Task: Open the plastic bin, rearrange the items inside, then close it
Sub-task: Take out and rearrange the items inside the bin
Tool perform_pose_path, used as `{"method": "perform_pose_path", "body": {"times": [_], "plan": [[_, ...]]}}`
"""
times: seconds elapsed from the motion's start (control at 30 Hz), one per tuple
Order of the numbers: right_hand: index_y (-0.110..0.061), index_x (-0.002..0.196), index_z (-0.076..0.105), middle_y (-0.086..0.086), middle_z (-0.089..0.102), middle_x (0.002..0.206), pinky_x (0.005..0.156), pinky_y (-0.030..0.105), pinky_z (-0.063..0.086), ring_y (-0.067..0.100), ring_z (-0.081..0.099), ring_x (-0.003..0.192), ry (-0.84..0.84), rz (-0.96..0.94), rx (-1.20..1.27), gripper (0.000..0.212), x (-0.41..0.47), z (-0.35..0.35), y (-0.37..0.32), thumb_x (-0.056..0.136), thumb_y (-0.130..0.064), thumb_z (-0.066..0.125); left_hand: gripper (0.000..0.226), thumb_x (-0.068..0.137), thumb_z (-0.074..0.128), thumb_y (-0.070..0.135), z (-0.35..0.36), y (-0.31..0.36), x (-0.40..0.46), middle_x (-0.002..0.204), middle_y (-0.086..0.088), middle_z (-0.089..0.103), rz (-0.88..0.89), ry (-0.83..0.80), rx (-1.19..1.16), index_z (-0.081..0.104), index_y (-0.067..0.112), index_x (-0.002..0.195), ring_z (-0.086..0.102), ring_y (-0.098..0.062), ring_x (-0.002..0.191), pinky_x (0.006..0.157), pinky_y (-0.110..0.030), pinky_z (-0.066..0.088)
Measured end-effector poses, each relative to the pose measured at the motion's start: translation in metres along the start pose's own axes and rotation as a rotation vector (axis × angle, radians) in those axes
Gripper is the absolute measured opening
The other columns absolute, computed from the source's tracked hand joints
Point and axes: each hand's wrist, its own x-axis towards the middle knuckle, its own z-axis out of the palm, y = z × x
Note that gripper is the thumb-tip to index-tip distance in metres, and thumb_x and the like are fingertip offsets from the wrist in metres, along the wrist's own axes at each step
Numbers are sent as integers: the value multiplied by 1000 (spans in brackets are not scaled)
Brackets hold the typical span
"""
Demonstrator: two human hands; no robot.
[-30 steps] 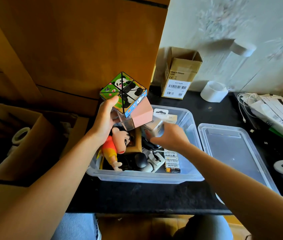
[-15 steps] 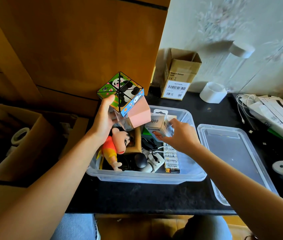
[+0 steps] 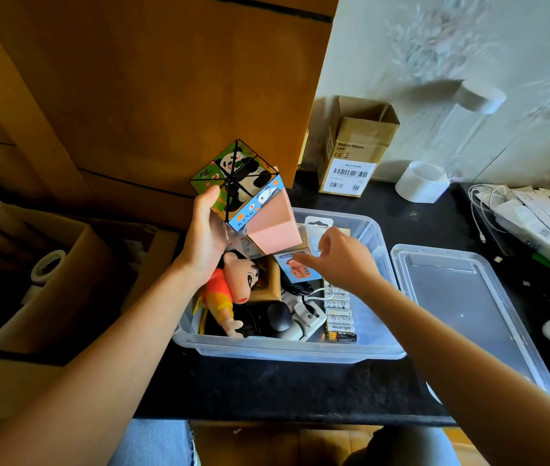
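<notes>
Many items inside open bin point(image 3: 300, 351)

Left hand point(image 3: 204, 240) holds panda cube point(image 3: 238, 178) above open bin point(image 3: 379, 348) — right hand point(image 3: 342, 260) perhaps touching a card.

The light was uneven: the wall point(image 3: 468, 62) at the upper right was bright, almost washed out, while the left side with the cardboard boxes point(image 3: 31, 264) stayed dim and dark. A soft shadow fell on the wall. The clear lid point(image 3: 462, 297) showed a pale glare. Wide-angle distortion bent the edges, and the wall at the top right looked blurred.
</notes>
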Motion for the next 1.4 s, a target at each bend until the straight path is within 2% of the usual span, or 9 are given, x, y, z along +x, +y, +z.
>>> {"method": "perform_pose_path", "body": {"times": [0.2,0.33,0.53,0.67,0.77,1.0,1.17,1.27,1.4], "plan": [[-9,105,57,9,66,102,71,35,57,21,66,79,-180,149,467,20,-2,-15,12,97,-22,45,54,79,43,53,7,4,-7,92,-7,73,32,-95,88,64,12,106,69,-18,80,59,-30,55],[-10,94,60,7,67,85,67,31,55,18,63,71,-253,307,894,36,-7,-26,17,101,-34,35,26,76,58,38,27,2,-21,91,1,71,199,-212,397,70,21,91,66,-11,85,71,-28,51],[-17,84,63,-6,66,54,47,21,46,7,61,53,-280,296,1094,41,-17,-31,21,96,-47,39,34,64,47,72,49,-10,-30,106,13,38,125,-462,1081,50,53,92,46,3,101,87,-25,38],[-15,99,68,7,66,101,67,31,47,20,61,93,-356,272,1099,50,-20,-32,30,96,-52,34,54,63,36,81,53,-16,-37,121,12,37,-71,-457,1318,48,55,108,40,-14,121,98,-38,28],[-16,100,69,0,63,103,82,36,48,19,58,98,-351,220,1004,49,-21,-31,29,96,-51,34,66,59,24,90,54,-10,-37,135,8,39,-201,-486,1498,42,59,115,33,-23,129,107,-51,16],[-13,107,65,7,67,103,87,31,50,20,63,94,-409,69,637,20,-21,-26,-1,94,-23,54,90,66,45,86,48,20,-38,137,9,42,-247,-656,1602,36,33,139,43,-10,122,98,-29,41],[-18,82,62,-2,66,81,59,25,47,13,61,72,-4,193,725,11,-25,-4,-10,88,-22,53,46,84,45,68,21,35,-28,103,5,62,13,-250,1275,65,27,92,59,-12,97,82,-35,49],[-19,88,56,-9,57,78,52,20,37,7,54,68,175,223,595,4,-21,-5,1,87,-16,53,29,94,48,42,1,34,-10,114,-3,58,200,88,1643,63,20,106,56,-18,99,69,-29,42],[-13,93,60,2,60,83,60,23,43,14,55,73,120,278,672,16,-13,-14,18,88,-2,50,34,92,54,34,-2,17,4,120,-4,58,197,66,1833,53,13,118,55,-22,105,70,-30,41]]}}
